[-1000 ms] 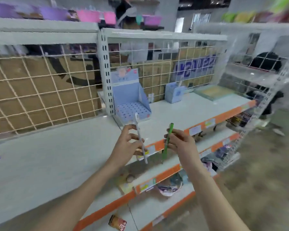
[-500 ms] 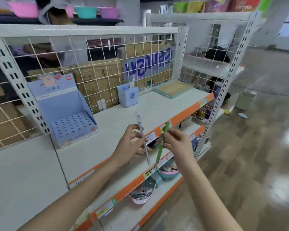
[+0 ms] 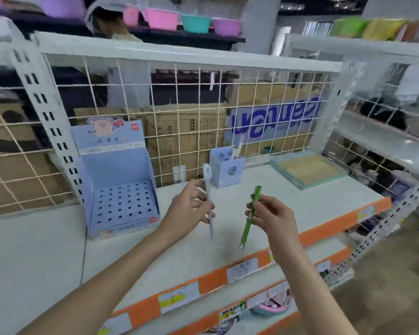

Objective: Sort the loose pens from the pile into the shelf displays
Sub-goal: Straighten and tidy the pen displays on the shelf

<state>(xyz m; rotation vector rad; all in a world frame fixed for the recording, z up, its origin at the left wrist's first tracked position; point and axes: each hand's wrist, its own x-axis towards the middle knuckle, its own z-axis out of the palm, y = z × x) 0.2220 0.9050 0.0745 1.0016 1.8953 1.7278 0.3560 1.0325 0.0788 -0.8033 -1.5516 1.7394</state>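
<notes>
Two slim pens are held upright above the white shelf (image 3: pixel 300 204), well in front of the displays. The left hand (image 3: pixel 188 213) pinches a pale blue pen (image 3: pixel 209 201) between thumb and curled fingers at mid-barrel; its top carries a small whitish, rounded ornament and its tip points down. The right hand (image 3: pixel 272 217) pinches a glossy green pen (image 3: pixel 250 215), a smooth tube with a darker cap end at the top and a small metallic tip at the bottom, tilted slightly to the right. Behind the left hand stands a light blue cardboard display box (image 3: pixel 117 180) with a tall printed back card and a sloping base punched with rows of round holes. To its right, a small square blue pen cup (image 3: pixel 226 169), divided into compartments, holds a few pale pens. Farther right lies a flat rectangular tray (image 3: pixel 307 169) with a teal rim and a yellowish, woven-looking surface. A white wire grid (image 3: pixel 198 117) backs the shelf, with brown cardboard cartons (image 3: pixel 179 131) behind it. Orange strips (image 3: pixel 324 230) with paper labels edge the smooth shelf fronts.
</notes>
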